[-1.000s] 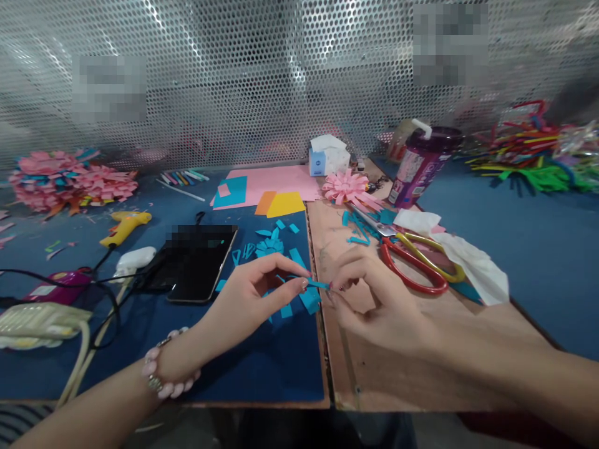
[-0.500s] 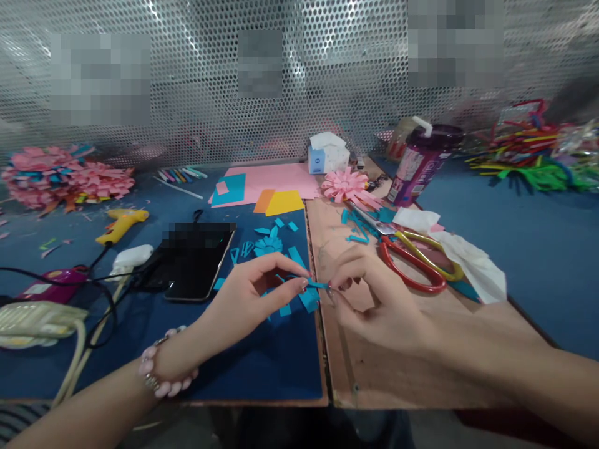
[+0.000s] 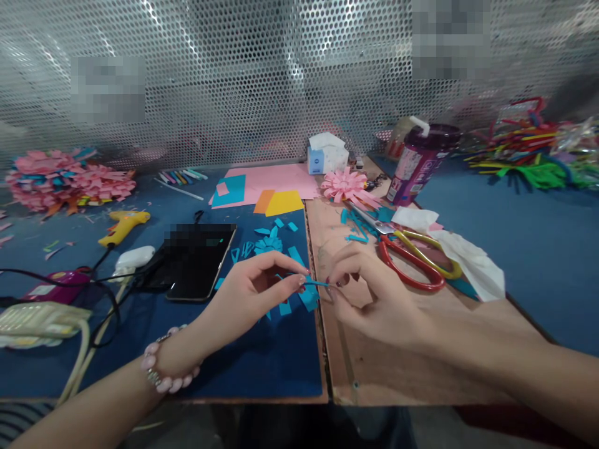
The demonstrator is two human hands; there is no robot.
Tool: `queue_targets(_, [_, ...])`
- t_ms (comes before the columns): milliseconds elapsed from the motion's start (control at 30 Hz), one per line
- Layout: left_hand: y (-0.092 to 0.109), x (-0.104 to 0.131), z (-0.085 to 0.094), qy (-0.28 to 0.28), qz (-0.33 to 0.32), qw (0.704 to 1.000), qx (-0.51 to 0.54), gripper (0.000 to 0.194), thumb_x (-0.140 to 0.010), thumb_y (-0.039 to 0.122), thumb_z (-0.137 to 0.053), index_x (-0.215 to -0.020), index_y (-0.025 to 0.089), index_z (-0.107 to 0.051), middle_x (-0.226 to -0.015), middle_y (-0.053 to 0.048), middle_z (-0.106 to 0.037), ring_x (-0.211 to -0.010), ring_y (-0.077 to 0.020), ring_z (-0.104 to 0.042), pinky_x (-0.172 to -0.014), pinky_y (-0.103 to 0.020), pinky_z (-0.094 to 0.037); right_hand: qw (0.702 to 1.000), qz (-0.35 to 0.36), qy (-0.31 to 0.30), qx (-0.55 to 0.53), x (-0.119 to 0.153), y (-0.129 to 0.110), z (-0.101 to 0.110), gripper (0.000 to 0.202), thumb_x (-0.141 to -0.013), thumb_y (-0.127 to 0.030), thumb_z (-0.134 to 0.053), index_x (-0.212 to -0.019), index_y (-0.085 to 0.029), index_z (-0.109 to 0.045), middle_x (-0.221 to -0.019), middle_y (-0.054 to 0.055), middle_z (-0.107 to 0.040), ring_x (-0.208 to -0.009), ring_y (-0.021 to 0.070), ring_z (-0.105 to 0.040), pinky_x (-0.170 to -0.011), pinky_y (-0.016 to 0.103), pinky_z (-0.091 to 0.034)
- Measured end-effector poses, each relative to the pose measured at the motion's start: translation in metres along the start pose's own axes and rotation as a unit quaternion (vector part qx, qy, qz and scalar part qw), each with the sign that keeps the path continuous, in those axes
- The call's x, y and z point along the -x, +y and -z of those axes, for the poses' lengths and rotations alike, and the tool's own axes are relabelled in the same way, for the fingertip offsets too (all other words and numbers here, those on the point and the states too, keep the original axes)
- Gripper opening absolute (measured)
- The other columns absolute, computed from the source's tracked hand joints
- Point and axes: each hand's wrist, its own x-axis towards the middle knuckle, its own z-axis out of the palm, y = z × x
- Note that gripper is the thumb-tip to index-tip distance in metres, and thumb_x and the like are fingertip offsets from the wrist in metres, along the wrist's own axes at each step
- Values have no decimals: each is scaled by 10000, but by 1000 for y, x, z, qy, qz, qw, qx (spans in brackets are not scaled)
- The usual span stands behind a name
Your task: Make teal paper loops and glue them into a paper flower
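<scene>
Between my two hands a narrow blue paper strip is stretched level above the seam in the tabletop. My left hand, with a beaded bracelet at the wrist, pinches one end between thumb and fingertips. The other end is pinched by my right hand. Below and behind my left hand lie several cut blue paper pieces and a blue paper flower. Scissors with red and yellow handles rest just beyond my right hand, beside crumpled white tissue.
On the left are a phone, a yellow glue gun, cables and a power strip. At the back stand a tissue box and a purple cup. Pink paper flowers and coloured sheets lie around.
The strip looks slightly straighter between my fingertips, and my right hand's fingers have shifted a little. Both hands stay in nearly the same place.
</scene>
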Motion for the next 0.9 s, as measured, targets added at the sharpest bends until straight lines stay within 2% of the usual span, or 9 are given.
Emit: queue_targets(900, [-2,0,0,-10,5,1000,-11,187,-835,339,-632,-930,181,-668,-824,-29,-662,-738,-141,-624,-636,-242,-504,1000,6,9,5,1,-1,-1,171,-774,-82,-582,-854,-204,-491,-815,8,-531,-769,129,-544,-663,277,-457])
